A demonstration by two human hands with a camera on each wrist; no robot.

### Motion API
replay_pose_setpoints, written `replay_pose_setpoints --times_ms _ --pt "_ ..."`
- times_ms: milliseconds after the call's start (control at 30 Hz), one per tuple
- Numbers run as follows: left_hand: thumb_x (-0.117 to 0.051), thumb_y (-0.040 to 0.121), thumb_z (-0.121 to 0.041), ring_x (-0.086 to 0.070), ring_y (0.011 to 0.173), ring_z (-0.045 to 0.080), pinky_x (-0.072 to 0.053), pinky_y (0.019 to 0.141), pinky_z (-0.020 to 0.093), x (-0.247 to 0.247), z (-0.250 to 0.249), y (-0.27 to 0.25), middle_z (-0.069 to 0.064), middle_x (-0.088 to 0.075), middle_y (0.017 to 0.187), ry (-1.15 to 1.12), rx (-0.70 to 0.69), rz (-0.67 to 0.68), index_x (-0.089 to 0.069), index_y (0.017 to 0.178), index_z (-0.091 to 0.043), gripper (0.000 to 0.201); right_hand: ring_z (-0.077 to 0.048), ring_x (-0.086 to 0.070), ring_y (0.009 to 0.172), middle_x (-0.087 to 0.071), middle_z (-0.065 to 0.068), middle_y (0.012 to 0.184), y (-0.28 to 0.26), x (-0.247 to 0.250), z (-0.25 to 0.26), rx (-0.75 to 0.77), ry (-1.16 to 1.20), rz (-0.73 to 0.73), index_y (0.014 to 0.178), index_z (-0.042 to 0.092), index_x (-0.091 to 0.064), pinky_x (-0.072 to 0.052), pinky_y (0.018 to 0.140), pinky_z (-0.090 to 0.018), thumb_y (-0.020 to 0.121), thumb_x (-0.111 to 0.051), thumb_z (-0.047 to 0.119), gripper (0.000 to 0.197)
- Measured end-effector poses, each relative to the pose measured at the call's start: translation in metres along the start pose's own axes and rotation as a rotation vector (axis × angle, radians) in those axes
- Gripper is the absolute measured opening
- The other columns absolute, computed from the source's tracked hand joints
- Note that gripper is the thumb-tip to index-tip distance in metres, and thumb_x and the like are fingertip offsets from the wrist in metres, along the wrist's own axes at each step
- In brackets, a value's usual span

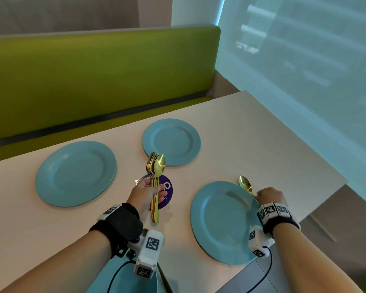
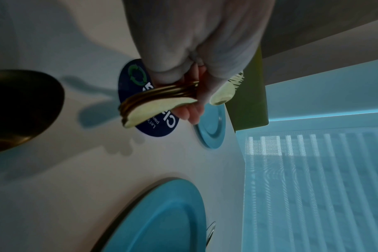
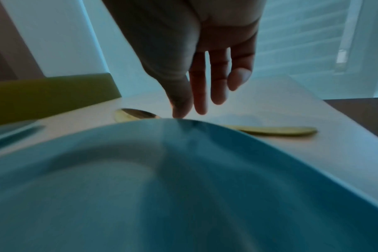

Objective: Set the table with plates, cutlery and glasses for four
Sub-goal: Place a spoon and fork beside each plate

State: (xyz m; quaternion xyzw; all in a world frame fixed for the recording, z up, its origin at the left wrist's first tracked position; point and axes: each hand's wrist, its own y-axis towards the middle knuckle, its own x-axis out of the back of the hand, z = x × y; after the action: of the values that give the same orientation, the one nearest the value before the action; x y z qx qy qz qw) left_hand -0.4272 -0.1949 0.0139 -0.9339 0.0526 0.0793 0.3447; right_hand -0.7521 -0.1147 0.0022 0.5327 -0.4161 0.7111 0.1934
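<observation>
My left hand (image 1: 145,194) grips bundled gold cutlery (image 1: 155,176) over a purple sticker (image 1: 167,192), writing unreadable; my right hand (image 1: 269,195), fingers relaxed, touches a gold spoon (image 1: 246,185) beside the teal plate (image 1: 203,220).

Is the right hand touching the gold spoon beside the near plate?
Cannot tell. In the right wrist view the right hand has straight fingers reaching toward the gold spoon, but the blue plate rim hides the fingertips.

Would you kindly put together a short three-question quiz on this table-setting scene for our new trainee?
1. True or false: the left hand grips a bundle of gold cutlery.
2. Where does the single gold spoon lie? A) on the near right plate B) on the table beside that plate C) on the green bench
3. Fill in: the right hand has its fingers ____ above the spoon.

Key: 1 true; 2 B; 3 straight
</observation>
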Motion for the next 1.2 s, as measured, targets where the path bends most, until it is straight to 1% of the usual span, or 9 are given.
replay_pose_setpoints --times_ms 100,167,233,333,467,667,867,1000,1200 --pt "-0.039 0.091 0.009 -0.063 0.077 0.021 -0.051 0.066 0.029 -0.001 -0.003 -0.003 0.011 -0.065 0.091 -0.003 0.013 0.034 -0.049 0.118 -0.006 0.033 -0.03 -0.059 0.111 -0.065 -0.011 0.121 -0.018 0.015 0.036 0.108 0.133 -0.077 0.112 0.013 -0.068 -0.046 0.09 -0.032 0.093 -0.052 0.033 0.031" --pt "-0.038 0.091 0.01 -0.063 0.076 0.021 -0.051 0.067 0.029 -0.002 -0.005 -0.008 0.011 -0.065 0.089 -0.006 0.02 0.068 -0.052 0.104 -0.009 0.027 -0.026 -0.057 0.117 -0.064 -0.007 0.124 -0.037 0.017 0.068 0.269 0.225 -0.054 0.115 0.015 -0.068 -0.042 0.095 -0.028 0.092 -0.055 0.033 0.031" --pt "-0.039 0.092 0.009 -0.063 0.077 0.021 -0.051 0.07 0.029 -0.004 -0.006 -0.012 0.011 -0.065 0.09 -0.009 0.026 0.101 -0.052 0.093 -0.014 0.026 -0.022 -0.06 0.113 -0.067 -0.002 0.119 -0.065 0.013 0.102 0.43 0.277 0.052 0.111 0.016 -0.07 -0.041 0.097 -0.026 0.09 -0.058 0.032 0.028" --pt "-0.041 0.094 0.008 -0.063 0.076 0.02 -0.05 0.072 0.029 -0.003 -0.008 -0.017 0.01 -0.065 0.089 -0.007 0.024 0.146 -0.051 0.094 -0.014 0.023 -0.02 -0.066 0.097 -0.071 -0.002 0.11 -0.101 -0.002 0.145 0.57 0.36 0.194 0.105 0.015 -0.072 -0.047 0.093 -0.027 0.088 -0.063 0.028 0.024" --pt "-0.043 0.093 0.007 -0.062 0.073 0.02 -0.049 0.068 0.028 0.002 -0.008 -0.022 0.012 -0.064 0.085 0.001 0.007 0.153 -0.052 0.096 -0.011 0.021 -0.007 -0.056 0.081 -0.071 0.0 0.092 -0.129 -0.016 0.171 0.579 0.493 0.208 0.095 0.016 -0.073 -0.043 0.072 -0.016 0.083 -0.067 0.025 0.016" --pt "-0.042 0.093 0.009 -0.062 0.068 0.02 -0.046 0.06 0.027 0.015 -0.004 -0.03 0.013 -0.061 0.082 0.021 -0.024 0.143 -0.05 0.096 -0.007 0.018 -0.013 -0.065 0.078 -0.074 -0.005 0.09 -0.15 -0.028 0.182 0.546 0.538 0.233 0.09 0.015 -0.074 -0.051 0.078 -0.023 0.082 -0.068 0.026 0.015" --pt "-0.042 0.094 0.004 -0.062 0.079 0.021 -0.048 0.068 0.028 0.026 -0.001 -0.036 0.012 -0.062 0.091 0.071 -0.048 0.141 -0.049 0.106 -0.009 0.019 0.003 -0.055 0.048 -0.061 0.01 0.055 -0.162 -0.031 0.187 0.545 0.557 0.314 0.086 0.013 -0.075 -0.046 0.059 -0.007 0.085 -0.065 0.028 0.018" --pt "-0.043 0.093 0.006 -0.057 0.073 0.017 -0.047 0.067 0.027 0.029 -0.003 -0.04 0.01 -0.06 0.082 0.099 -0.063 0.139 -0.052 0.104 -0.009 0.02 0.003 -0.052 0.047 -0.058 0.01 0.056 -0.167 -0.032 0.189 0.518 0.617 0.32 0.09 0.012 -0.073 -0.035 0.039 -0.001 0.086 -0.065 0.025 0.016" --pt "-0.042 0.093 0.006 -0.055 0.066 0.015 -0.047 0.062 0.024 0.031 -0.006 -0.046 0.008 -0.06 0.074 0.209 -0.118 0.158 -0.055 0.109 0.0 0.021 0.002 -0.054 0.045 -0.061 0.008 0.058 -0.171 -0.034 0.19 0.437 0.739 0.338 0.086 0.015 -0.073 -0.04 0.045 -0.008 0.084 -0.067 0.023 0.011"
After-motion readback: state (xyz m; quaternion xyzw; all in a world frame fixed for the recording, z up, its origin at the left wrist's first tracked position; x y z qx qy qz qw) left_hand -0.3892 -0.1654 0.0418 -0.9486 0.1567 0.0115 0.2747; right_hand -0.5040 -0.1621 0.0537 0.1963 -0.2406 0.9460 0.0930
